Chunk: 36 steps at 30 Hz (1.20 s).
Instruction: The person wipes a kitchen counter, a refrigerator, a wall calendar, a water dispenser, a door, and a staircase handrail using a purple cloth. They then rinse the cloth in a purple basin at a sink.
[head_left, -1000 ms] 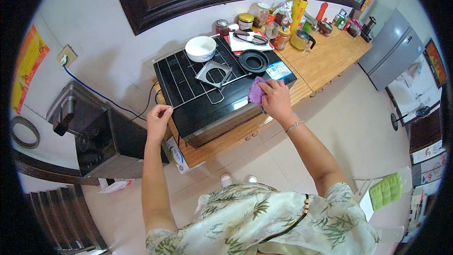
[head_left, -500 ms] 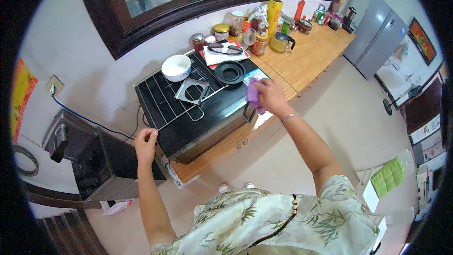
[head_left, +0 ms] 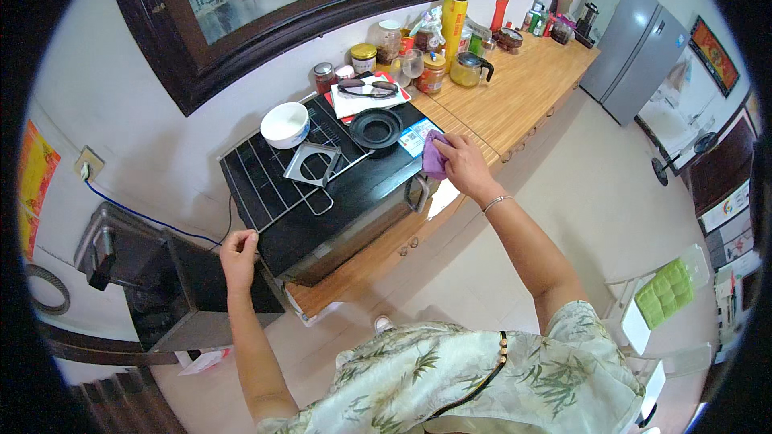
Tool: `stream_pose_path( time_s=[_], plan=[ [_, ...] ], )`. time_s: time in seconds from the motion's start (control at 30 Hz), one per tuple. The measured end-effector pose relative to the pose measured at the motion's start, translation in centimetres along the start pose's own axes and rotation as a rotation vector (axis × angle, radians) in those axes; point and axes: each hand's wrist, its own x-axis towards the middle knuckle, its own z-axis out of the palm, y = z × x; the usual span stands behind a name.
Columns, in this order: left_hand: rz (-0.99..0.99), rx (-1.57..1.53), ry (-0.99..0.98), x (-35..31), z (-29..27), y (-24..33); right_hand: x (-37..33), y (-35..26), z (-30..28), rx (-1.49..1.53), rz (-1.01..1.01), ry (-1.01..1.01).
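In the head view, just right of centre, the right hand (head_left: 460,162) presses a purple cloth (head_left: 433,154) against the top right corner of a black oven (head_left: 338,209). Its grip is closed over the cloth, so most of the cloth is hidden under the palm and fingers and only a bunched edge shows.

At left of centre, the left hand (head_left: 239,251) rests on the oven's near left corner, fingers curled over the edge; whether it clasps anything else cannot be told.

On the oven's top lie a wire rack (head_left: 273,185), a white bowl (head_left: 285,124), a square metal plate (head_left: 312,165) and a round black lid (head_left: 375,128).

The oven stands on a wooden counter (head_left: 515,96). Jars and bottles crowd the counter's far edge, too small to identify. The oven's front is foreshortened and dark.
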Motion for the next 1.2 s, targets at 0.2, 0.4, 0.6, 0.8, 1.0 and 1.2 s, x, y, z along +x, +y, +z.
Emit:
stream_pose_path(
  time_s=[0.2,0.4,0.6,0.8,1.0,1.2],
  plan=[
    [0.094,0.058,0.049,-0.6,1.3,1.5,3.4,2.7,0.5,0.065,0.013,-0.121],
    [0.026,0.265,0.159,-0.8,1.6,2.8,9.1,6.2,4.7,0.232,-0.187,-0.140],
    [0.278,0.639,0.599,-2.8,7.6,5.6,8.9,6.9,4.1,0.344,-0.320,-0.162],
    [0.477,0.614,0.310,-4.3,22.9,12.9,6.1,8.2,0.5,0.364,-0.408,-0.246],
    [0.506,0.638,0.273,-2.7,29.4,14.2,11.0,7.2,4.6,0.346,-0.389,-0.162],
    [0.514,0.611,0.287,-3.1,28.9,13.4,5.0,8.0,-0.2,0.412,-0.603,-0.258]
  ],
)
